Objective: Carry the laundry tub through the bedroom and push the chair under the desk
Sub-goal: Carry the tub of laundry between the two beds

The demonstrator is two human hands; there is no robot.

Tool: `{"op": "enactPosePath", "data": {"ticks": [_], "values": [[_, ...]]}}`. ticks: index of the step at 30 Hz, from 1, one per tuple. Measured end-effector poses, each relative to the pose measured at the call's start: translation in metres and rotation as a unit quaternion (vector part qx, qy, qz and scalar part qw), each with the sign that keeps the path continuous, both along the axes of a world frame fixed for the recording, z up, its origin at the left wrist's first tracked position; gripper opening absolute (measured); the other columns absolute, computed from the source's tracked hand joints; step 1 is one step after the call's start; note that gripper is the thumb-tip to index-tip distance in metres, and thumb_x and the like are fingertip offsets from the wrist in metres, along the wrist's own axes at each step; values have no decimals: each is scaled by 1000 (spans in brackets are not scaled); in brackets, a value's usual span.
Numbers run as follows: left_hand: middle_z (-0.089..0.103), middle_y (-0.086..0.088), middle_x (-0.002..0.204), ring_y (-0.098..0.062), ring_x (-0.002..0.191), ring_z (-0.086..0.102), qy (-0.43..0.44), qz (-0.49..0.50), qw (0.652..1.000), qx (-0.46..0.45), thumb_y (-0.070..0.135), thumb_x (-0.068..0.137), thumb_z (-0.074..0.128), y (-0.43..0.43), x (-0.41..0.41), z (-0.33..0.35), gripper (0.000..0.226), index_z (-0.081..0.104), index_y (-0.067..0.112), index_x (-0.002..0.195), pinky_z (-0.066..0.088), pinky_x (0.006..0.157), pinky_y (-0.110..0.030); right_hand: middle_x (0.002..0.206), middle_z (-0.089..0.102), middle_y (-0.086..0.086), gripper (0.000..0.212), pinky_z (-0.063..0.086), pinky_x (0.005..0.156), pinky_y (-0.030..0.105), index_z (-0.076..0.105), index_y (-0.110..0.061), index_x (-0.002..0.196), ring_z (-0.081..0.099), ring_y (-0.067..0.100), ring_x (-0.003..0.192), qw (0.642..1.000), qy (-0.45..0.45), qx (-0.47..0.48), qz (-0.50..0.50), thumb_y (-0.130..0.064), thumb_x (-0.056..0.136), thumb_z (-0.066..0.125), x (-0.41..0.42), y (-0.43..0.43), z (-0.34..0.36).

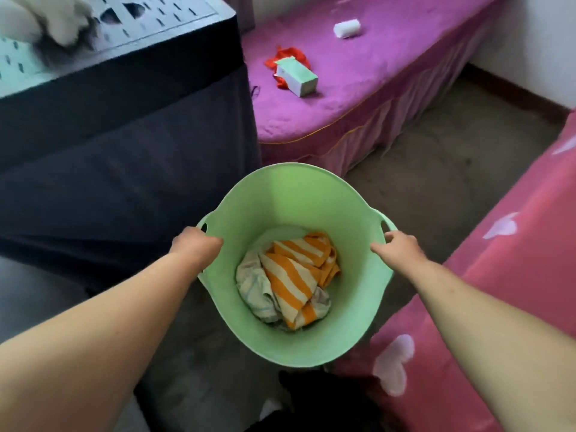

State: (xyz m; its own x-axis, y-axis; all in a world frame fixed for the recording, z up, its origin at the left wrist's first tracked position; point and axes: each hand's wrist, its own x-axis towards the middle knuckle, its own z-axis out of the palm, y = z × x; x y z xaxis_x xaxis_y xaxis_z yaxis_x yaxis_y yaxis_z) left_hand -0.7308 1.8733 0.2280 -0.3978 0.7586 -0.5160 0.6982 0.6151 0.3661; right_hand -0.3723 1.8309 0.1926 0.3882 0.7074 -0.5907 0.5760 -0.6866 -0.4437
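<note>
A view looking down from a person's head at two bare forearms reaching into the centre of the frame. Between them, in the lower middle, is a round pale green plastic laundry tub (pixel 311 188) with a cut-out handle on each side, held above a grey floor (pixel 442 182). The left hand (pixel 194 244) is closed over the rim beside the left handle, its fingers curled around the edge and mostly hidden. The right hand (pixel 397 243) grips the rim just below the right handle, thumb lying along the inside wall. At the bottom of the tub lies a crumpled orange-and-white striped cloth (pixel 296 269) on top of a pale, off-white garment (pixel 252 285). In the upper left of the frame stands a dark furniture piece draped in dark fabric (pixel 124 151), with a blurred white fluffy object (pixel 46 20) on its patterned top. In the upper middle and upper right is a bed with a purple cover (pixel 389 57); on it rest a small pale green box (pixel 297 77) lying over red fabric (pixel 288 56), and farther back a small white roll (pixel 347 28). Along the right edge runs a pink bedcover with white heart shapes (pixel 514 260).
</note>
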Motion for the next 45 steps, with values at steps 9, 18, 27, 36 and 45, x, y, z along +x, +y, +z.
{"op": "enactPosePath", "data": {"ticks": [9,18,27,36,45], "values": [[68,-13,85,-32,80,65,-43,-139,989,25,27,77,65,205,144,-5,28,67,3,92,47,65,-31,137,54,21,58,46,92,32,62,-12,132,60,36,116,989,-25,-2,-144,-35,79,61,118,114,-8],[55,-4,63,-22,58,53,-67,-246,967,31,25,75,67,374,318,1,20,55,9,68,40,54,-29,132,59,21,47,41,80,32,64,-13,114,60,36,115,973,-72,-16,-219,-40,76,58,254,210,7],[51,-5,59,-23,54,48,-83,-333,939,24,21,78,65,546,498,9,22,54,8,64,38,52,-28,106,70,24,41,38,69,29,70,-2,102,65,36,97,948,-69,10,-312,-34,78,60,389,321,4],[53,-4,63,-21,59,53,-96,-390,915,43,31,78,68,672,706,16,28,51,14,63,41,62,-31,123,64,27,58,52,86,38,66,-2,120,66,39,109,907,12,60,-416,-34,71,63,545,410,0],[54,-4,63,-18,56,51,-83,-372,924,38,34,77,68,770,920,-11,32,51,11,62,39,58,-31,129,61,23,47,53,91,39,63,-1,121,64,37,110,919,-7,41,-393,-25,81,62,753,505,-10]]}}
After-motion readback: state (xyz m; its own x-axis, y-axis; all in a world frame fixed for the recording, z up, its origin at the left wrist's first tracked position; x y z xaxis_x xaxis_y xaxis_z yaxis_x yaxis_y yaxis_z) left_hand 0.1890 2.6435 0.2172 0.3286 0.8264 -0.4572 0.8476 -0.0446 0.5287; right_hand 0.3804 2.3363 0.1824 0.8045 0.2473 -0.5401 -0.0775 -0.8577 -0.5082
